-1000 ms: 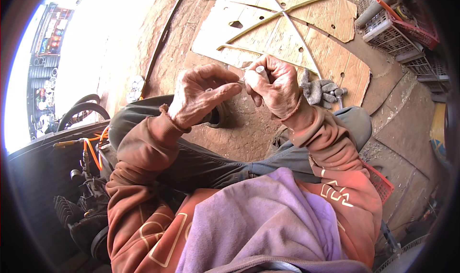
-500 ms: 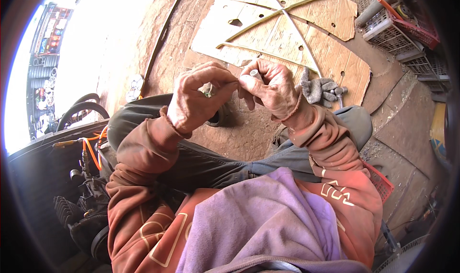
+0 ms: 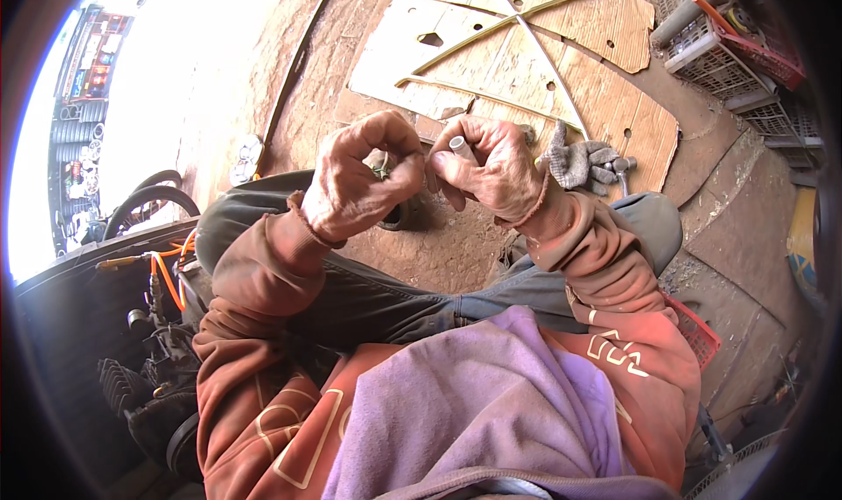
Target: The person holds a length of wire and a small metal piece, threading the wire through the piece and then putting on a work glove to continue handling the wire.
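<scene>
Pale cylinder eases left and closer to the body

Compared with a second ago, the pale cylinder (image 3: 461, 148) sits a little further left and nearer the person's lap, its blunt end poking up out of the right hand (image 3: 493, 167). That hand is closed round it, thumb along one side and fingers folded on the other. Beside it the left hand (image 3: 364, 177) has drawn in too: it was flatter, fingers reaching across, and now they curl round to the thumb in a ring. I can't tell from where I stand whether anything small is pinched at those tips, though a greenish-white bit (image 3: 381, 163) shows through the loop. Both hands hang over the floor (image 3: 443, 254), fingertips just about meeting, between the knees.

Beyond them nothing seems to have shifted. Cardboard (image 3: 614, 118) with holes punched in it lies on the floor, a greenish strip (image 3: 561, 6) crossing a pale one (image 3: 548, 59) on top. A grey knitted glove (image 3: 574, 162) rests at its near edge, a metal tool (image 3: 624, 168) right against it. Plastic crates (image 3: 724, 83) stand off to the right.
</scene>
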Demonstrator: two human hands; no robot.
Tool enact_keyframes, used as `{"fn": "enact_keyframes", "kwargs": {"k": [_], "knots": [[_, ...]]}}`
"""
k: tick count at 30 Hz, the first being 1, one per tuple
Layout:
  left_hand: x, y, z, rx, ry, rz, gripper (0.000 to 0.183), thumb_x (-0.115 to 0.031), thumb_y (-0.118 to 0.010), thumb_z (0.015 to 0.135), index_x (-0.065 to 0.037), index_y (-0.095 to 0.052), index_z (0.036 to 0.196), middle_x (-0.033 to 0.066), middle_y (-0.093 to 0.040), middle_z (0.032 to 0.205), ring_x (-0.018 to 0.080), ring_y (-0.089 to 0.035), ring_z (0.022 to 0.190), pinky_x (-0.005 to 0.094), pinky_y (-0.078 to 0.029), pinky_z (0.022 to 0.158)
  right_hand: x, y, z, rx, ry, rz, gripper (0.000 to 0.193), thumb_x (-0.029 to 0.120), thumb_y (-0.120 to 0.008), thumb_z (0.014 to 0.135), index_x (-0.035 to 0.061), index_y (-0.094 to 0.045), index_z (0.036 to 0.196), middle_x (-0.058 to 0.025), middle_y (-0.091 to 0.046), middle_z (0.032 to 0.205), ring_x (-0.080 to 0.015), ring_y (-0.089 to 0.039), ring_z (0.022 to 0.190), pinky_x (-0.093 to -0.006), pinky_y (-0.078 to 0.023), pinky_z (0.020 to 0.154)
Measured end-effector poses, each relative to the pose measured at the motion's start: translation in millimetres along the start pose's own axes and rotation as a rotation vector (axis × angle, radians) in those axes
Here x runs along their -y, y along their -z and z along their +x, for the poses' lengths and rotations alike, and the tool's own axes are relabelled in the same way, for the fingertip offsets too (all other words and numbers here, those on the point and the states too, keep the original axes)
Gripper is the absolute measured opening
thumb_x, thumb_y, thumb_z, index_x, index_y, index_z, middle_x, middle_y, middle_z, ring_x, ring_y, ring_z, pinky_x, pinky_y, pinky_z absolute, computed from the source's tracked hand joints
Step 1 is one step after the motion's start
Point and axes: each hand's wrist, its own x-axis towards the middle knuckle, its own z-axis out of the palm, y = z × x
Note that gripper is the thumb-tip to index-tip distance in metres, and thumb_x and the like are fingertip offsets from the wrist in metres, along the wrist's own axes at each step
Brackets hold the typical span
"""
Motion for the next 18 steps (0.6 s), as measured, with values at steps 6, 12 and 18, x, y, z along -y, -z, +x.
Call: {"fn": "enact_keyframes", "kwargs": {"k": [6,12,18], "knots": [[14,3,0,-0.035,0.030,-0.237,0.005,0.002,-0.061,0.083,-0.002,-0.061,0.086,0.0033,-0.062,0.083,0.0096,-0.056,0.070,0.0260,-0.049,0.068,8,-3,-1,0.001,-0.040,-0.034,0.004,0.003,-0.062,0.089,-0.0004,-0.062,0.088,-0.0032,-0.064,0.070,-0.0053,-0.057,0.057,-0.0210,-0.045,0.050],[7,9,3,-0.002,0.241,-0.727,0.006,-0.005,-0.054,0.092,-0.001,-0.057,0.088,0.0111,-0.064,0.091,0.0129,-0.062,0.071,0.0250,-0.051,0.067,4,-4,-2,0.002,-0.049,-0.119,0.007,0.006,-0.064,0.091,-0.0003,-0.061,0.092,-0.0024,-0.064,0.072,-0.0053,-0.056,0.056,-0.0191,-0.044,0.050],[6,16,1,0.102,0.318,-0.969,0.010,-0.010,-0.052,0.095,-0.003,-0.051,0.088,0.0099,-0.059,0.077,0.0123,-0.053,0.055,0.0256,-0.047,0.054,-2,-6,-1,-0.010,-0.017,-0.136,0.009,0.008,-0.066,0.091,0.0006,-0.061,0.090,-0.0025,-0.064,0.073,-0.0046,-0.055,0.057,-0.0185,-0.044,0.050]]}}
